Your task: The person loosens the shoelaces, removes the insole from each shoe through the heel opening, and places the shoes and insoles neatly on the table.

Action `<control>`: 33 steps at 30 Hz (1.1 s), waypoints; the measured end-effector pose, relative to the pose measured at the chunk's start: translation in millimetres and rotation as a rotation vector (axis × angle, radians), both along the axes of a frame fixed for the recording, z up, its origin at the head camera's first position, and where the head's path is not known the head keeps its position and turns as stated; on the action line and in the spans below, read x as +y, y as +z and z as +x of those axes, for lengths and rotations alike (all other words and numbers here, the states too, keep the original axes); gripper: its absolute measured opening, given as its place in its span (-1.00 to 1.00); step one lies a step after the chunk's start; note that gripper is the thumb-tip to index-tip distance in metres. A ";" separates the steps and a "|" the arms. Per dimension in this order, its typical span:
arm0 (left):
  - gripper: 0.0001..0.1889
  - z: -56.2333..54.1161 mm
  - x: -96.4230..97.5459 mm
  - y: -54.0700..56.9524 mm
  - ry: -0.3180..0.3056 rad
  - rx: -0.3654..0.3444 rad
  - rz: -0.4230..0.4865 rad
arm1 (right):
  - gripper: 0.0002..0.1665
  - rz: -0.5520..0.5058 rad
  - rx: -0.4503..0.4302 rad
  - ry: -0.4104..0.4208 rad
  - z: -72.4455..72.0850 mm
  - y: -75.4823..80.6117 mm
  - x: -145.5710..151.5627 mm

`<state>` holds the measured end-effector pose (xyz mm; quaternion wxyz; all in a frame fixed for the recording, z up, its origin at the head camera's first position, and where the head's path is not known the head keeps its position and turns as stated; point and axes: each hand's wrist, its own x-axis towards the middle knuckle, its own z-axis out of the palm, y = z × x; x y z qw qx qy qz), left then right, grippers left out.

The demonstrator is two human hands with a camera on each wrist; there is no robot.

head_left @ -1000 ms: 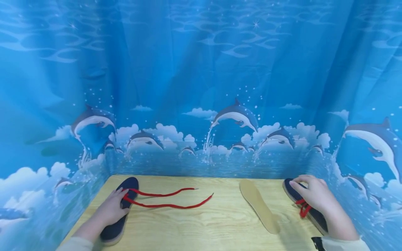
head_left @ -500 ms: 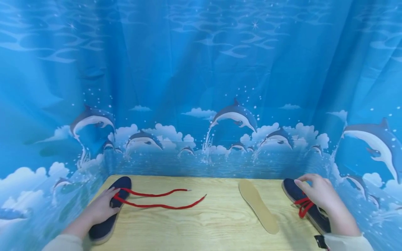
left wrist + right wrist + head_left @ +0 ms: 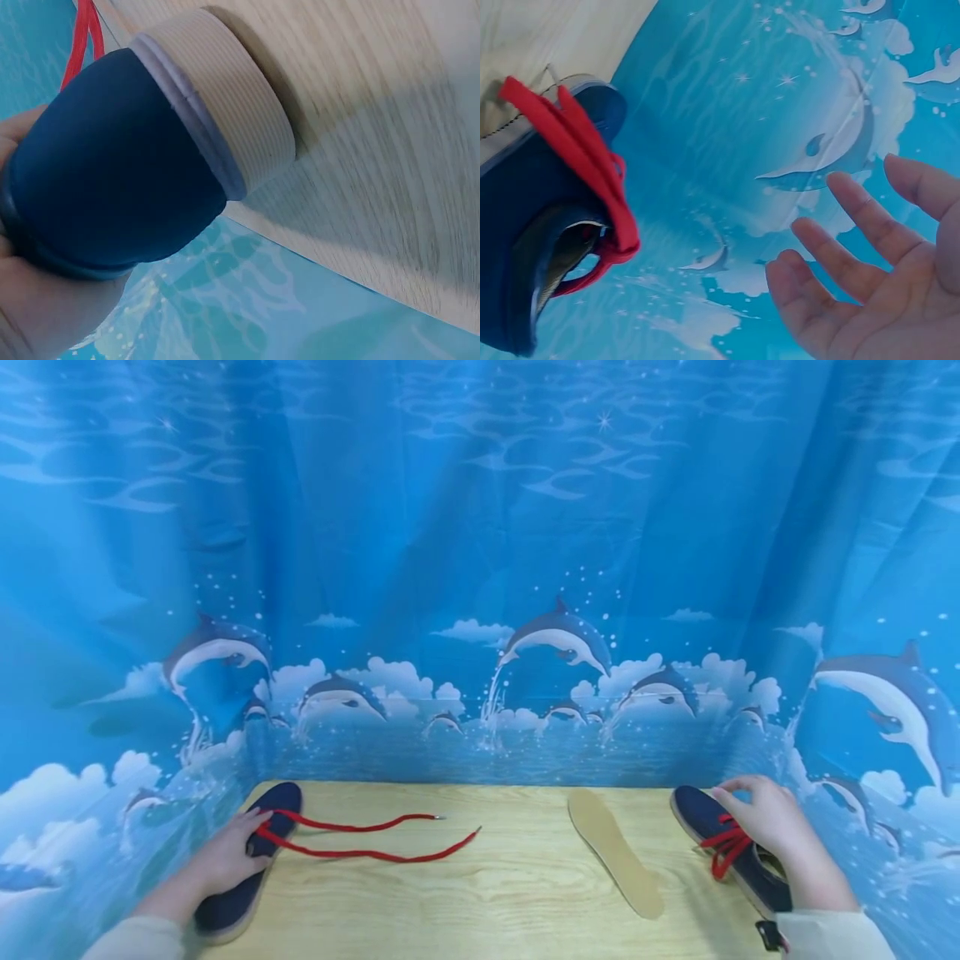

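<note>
My left hand (image 3: 228, 853) grips a navy blue shoe (image 3: 228, 906) at the table's left side. In the left wrist view its heel (image 3: 112, 165) and ribbed pale sole (image 3: 232, 97) face the camera, the sole close to the tabletop. Two loose ends of a red shoelace (image 3: 360, 853) trail rightward from this shoe. On the right stands a matching shoe (image 3: 697, 810) with its red lace (image 3: 727, 847) tied in a bow. My right hand (image 3: 776, 822) is beside and above it; in the right wrist view that hand (image 3: 877, 285) has relaxed, spread fingers, apart from the shoe (image 3: 540, 176).
A tan insole (image 3: 615, 856) lies on the light wooden table (image 3: 487, 910), left of the right shoe. A blue curtain (image 3: 450, 568) printed with dolphins encloses the back and both sides of the table.
My left hand and the left shoe have shifted left, dragging the lace ends along. The right hand has moved slightly off its shoe, exposing more of the bow and opening.
</note>
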<state>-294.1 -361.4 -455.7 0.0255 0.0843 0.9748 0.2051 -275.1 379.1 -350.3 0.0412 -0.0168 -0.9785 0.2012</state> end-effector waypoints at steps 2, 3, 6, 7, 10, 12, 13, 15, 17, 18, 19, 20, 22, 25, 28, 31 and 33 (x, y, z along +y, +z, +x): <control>-0.20 0.4 -2.8 0.5 0.003 -0.005 -0.007 | -0.21 -0.007 -0.004 -0.005 -2.5 -1.9 2.4; -0.20 0.7 -3.8 1.0 0.007 -0.009 -0.009 | -0.22 -0.010 -0.004 -0.006 -3.4 -3.2 3.5; -0.20 2.2 -6.3 2.4 0.006 -0.014 -0.011 | -0.25 -0.018 0.004 -0.008 -6.1 -8.5 7.5; -0.20 2.6 -7.1 2.7 0.007 -0.018 -0.012 | -0.26 -0.020 0.012 -0.008 -6.8 -10.9 8.8; -0.21 3.7 -10.0 2.4 0.002 -0.027 -0.013 | -0.26 -0.031 0.033 -0.011 -8.7 -18.2 13.2; -0.21 3.9 -11.7 2.8 0.002 -0.034 -0.007 | -0.27 -0.039 0.045 -0.014 -9.9 -23.1 16.2; -0.21 3.9 -12.7 2.9 0.001 -0.037 -0.004 | -0.27 -0.042 0.050 -0.017 -10.8 -25.2 17.9; -0.21 3.7 -14.6 3.1 -0.004 -0.037 0.004 | -0.30 -0.042 0.062 -0.020 -12.7 -29.9 21.2; -0.21 3.3 -16.4 3.2 -0.011 -0.036 0.008 | -0.33 -0.044 0.067 -0.025 -14.9 -34.7 24.5; -0.21 2.9 -17.3 2.9 -0.014 -0.033 0.006 | -0.35 -0.046 0.066 -0.029 -16.1 -37.0 26.1; -0.21 2.7 -18.1 2.7 -0.017 -0.030 0.002 | -0.36 -0.047 0.063 -0.036 -17.1 -39.2 27.5; -0.21 2.3 -18.9 2.5 -0.021 -0.026 0.000 | -0.37 -0.049 0.059 -0.043 -18.0 -41.4 28.9; -0.21 1.6 -20.4 1.7 -0.025 -0.029 -0.004 | -0.37 -0.054 0.042 -0.059 -18.5 -43.9 30.7; -0.21 1.7 -19.3 3.4 -0.012 -0.038 -0.007 | -0.36 -0.049 0.032 -0.078 -19.4 -48.4 34.2; -0.22 2.7 -16.2 5.5 0.001 -0.041 -0.012 | -0.38 -0.038 0.047 -0.074 -20.3 -55.1 39.1; -0.22 3.7 -13.2 6.7 0.017 -0.045 -0.026 | -0.44 -0.013 0.076 -0.066 -22.5 -62.3 44.0; -0.21 4.4 -11.7 7.7 0.024 -0.047 -0.030 | -0.49 0.010 0.089 -0.052 -23.9 -66.6 46.2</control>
